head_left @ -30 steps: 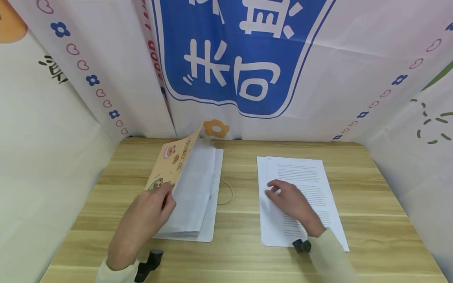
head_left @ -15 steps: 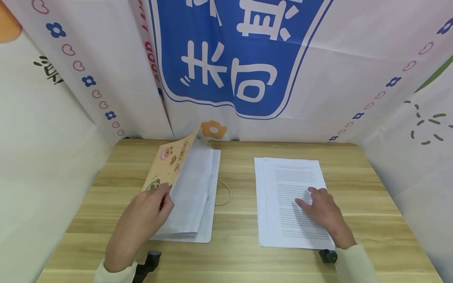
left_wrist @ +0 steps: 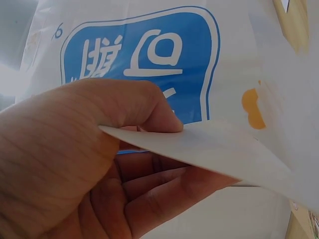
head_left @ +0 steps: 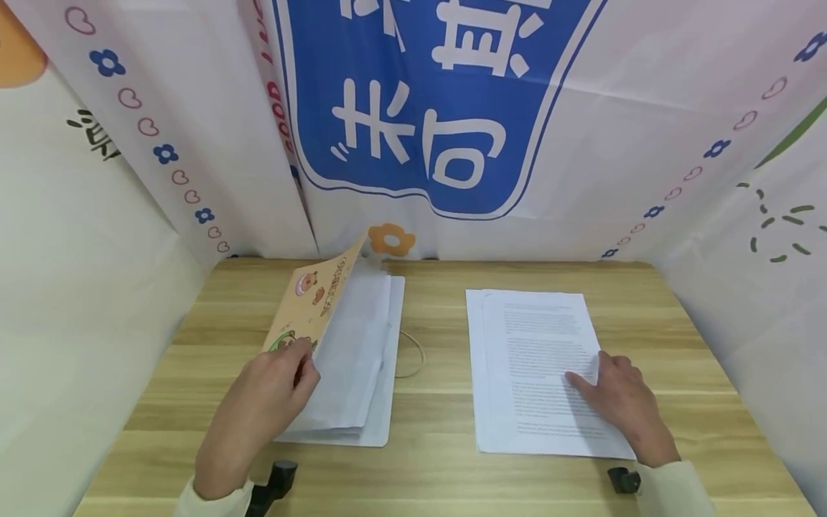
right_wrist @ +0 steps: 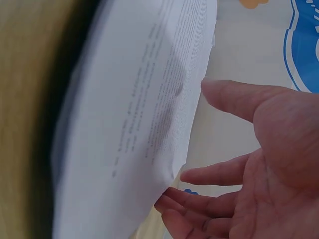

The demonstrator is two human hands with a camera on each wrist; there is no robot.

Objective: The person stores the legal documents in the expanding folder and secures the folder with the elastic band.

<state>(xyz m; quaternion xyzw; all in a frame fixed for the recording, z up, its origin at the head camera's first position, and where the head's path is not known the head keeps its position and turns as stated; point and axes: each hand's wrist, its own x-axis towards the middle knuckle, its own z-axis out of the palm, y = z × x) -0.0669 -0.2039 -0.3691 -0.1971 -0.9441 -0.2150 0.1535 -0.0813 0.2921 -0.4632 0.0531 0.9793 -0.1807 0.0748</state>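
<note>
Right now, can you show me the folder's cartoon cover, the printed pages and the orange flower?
Cartoon cover [head_left: 306,307], head view: middle of its tan front.
Printed pages [head_left: 548,370], head view: middle of the top sheet.
Orange flower [head_left: 390,240], head view: its white centre.

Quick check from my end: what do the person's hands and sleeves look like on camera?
The left hand and right hand are bare, with no gloves. The left sleeve and right sleeve are plain cream. A black fitting shows by the left wrist, another by the right; I see no cables.
</note>
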